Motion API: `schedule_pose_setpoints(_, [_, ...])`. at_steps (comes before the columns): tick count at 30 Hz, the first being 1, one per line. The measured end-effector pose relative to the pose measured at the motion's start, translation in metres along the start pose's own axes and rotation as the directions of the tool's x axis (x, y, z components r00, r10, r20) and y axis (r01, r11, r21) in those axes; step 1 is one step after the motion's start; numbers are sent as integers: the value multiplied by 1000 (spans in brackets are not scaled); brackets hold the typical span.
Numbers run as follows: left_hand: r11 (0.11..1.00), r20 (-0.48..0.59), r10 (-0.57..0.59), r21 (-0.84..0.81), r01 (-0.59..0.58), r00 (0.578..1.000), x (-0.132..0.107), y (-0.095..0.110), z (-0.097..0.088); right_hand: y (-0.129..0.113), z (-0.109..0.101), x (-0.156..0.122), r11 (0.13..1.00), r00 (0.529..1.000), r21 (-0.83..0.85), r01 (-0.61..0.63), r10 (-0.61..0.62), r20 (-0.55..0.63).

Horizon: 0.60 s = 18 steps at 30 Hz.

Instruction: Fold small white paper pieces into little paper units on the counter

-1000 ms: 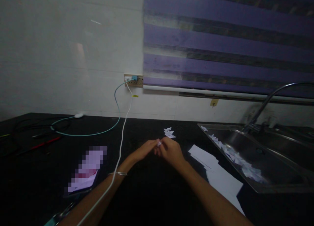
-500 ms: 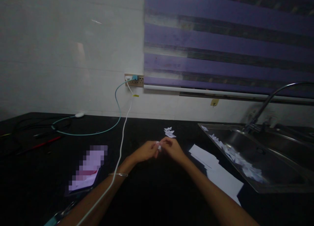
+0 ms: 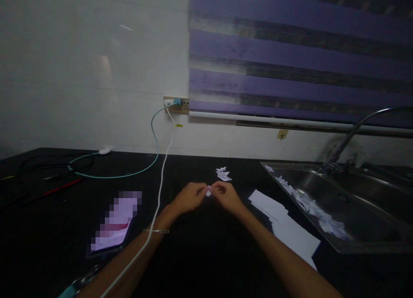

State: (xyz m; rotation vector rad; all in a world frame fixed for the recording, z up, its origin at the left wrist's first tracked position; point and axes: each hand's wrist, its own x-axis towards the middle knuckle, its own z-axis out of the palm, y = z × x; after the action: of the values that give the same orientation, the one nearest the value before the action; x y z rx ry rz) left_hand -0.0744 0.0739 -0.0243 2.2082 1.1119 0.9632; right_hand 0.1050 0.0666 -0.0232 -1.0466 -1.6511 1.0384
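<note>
Both hands meet over the middle of the black desk (image 3: 200, 255), and between them sits a tiny white paper scrap (image 3: 208, 191), small, pale and creased, its exact shape too small to make out. The left hand (image 3: 189, 197) has its fingers closed on the scrap from the left; the right hand (image 3: 226, 195) pinches it from the right. Just beyond, a few folded white pieces (image 3: 222, 174) lie on the desk. To the right, flat white sheets (image 3: 284, 225), then a steel sink (image 3: 361, 242) strewn with paper bits (image 3: 314, 212). Near left, a phone (image 3: 112, 229) beside a white cable (image 3: 158, 203).
</note>
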Motion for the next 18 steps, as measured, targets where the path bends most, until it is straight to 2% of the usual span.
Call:
schedule_pose_setpoints(2, [1000,-24,5,-10,-5,1000,0,1,0,-1,-1,1,998,998,-30,48,-49,-46])
schedule_pose_setpoints(4, [997,-61,-16,-77,11,998,2,3,1,-1,-1,2,998,988,-29,57,-60,-140])
schedule_pose_setpoints(6, [985,-116,-64,-164,44,991,4,5,2,1,0,4,1000,971,18,24,-19,-239])
schedule_pose_setpoints(8, [961,-186,-126,-265,74,974,6,5,4,3,2,5,996,956,83,-15,39,-290])
schedule_pose_setpoints(11, [917,-279,-206,-390,85,938,10,6,5,4,6,5,989,967,134,-59,90,-237])
schedule_pose_setpoints(14, [906,-352,-237,-417,75,906,11,9,5,2,9,2,993,987,104,-57,72,-145])
schedule_pose_setpoints(18, [905,-372,-230,-421,57,899,10,16,3,-6,11,-2,997,995,78,-23,30,-95])
